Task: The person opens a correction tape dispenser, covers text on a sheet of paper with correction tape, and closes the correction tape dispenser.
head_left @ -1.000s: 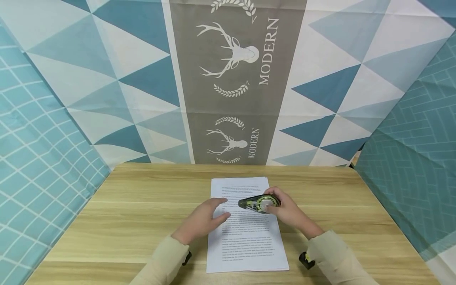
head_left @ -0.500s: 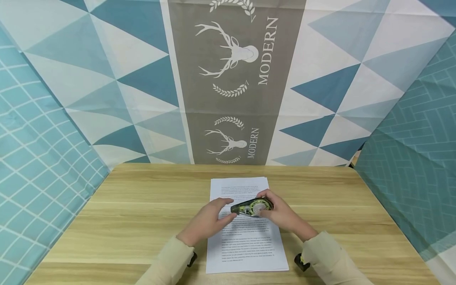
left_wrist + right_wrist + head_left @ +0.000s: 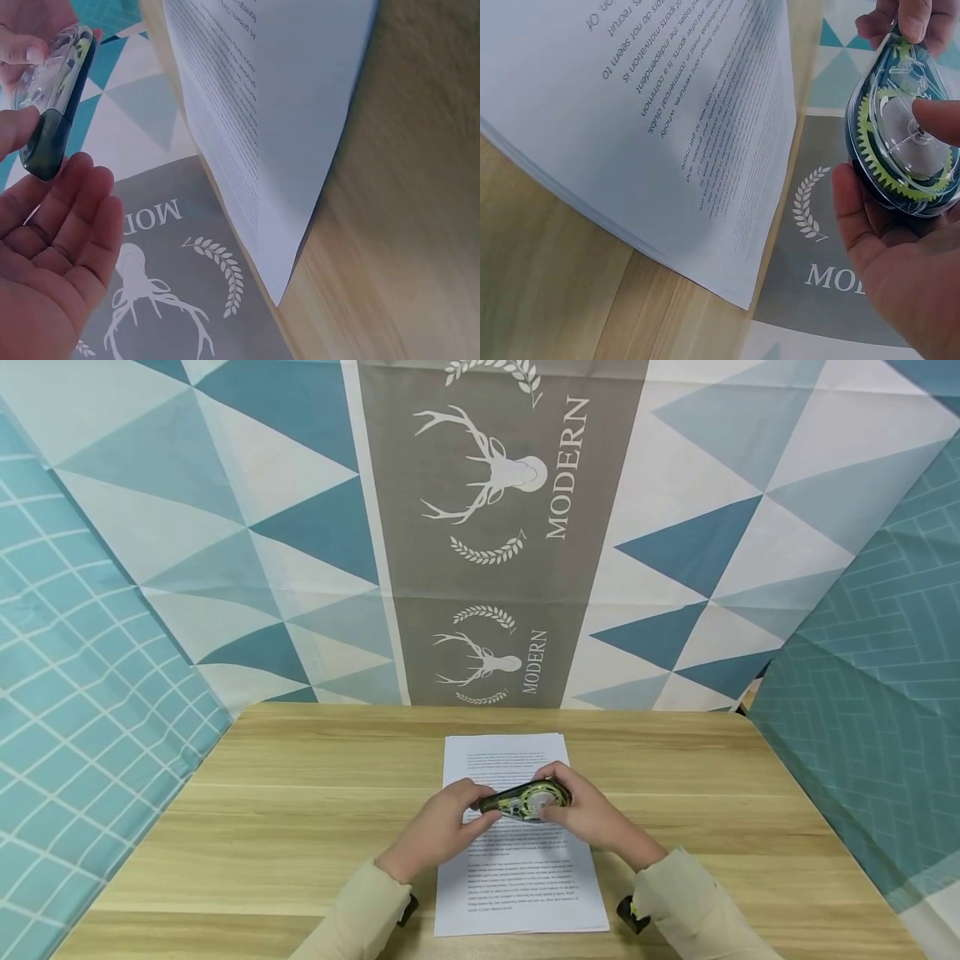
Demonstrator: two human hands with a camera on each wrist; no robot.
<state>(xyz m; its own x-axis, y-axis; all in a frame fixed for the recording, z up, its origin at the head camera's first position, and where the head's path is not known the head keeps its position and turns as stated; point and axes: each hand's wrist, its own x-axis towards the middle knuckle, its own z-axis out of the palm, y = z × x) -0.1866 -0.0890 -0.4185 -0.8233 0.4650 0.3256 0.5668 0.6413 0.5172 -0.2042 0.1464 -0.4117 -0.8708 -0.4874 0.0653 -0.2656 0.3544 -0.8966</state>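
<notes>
A correction tape dispenser (image 3: 534, 800) with a clear body, green gear and dark cap is held over the printed sheets. My right hand (image 3: 588, 810) grips its wide round end, thumb on the disc and fingers beneath, as the right wrist view shows. At the narrow end, my left hand (image 3: 442, 827) pinches the dark cap (image 3: 49, 142) between thumb and index finger, its other fingers half curled below. The cap covers the tip, so the tip is hidden. Under both hands lies a stack of printed paper (image 3: 517, 893) on the table.
The wooden table (image 3: 315, 810) reaches back to a patterned cloth wall (image 3: 480, 568). Blue tiled cloth (image 3: 90, 652) hangs at the left and teal cloth (image 3: 885, 693) at the right. Dark wrist straps (image 3: 633, 914) sit below both sleeves.
My right hand has brought the correction tape leftward over the paper. The left hand has moved slightly right, and its thumb and finger have closed on the cap. The paper has stayed put.
</notes>
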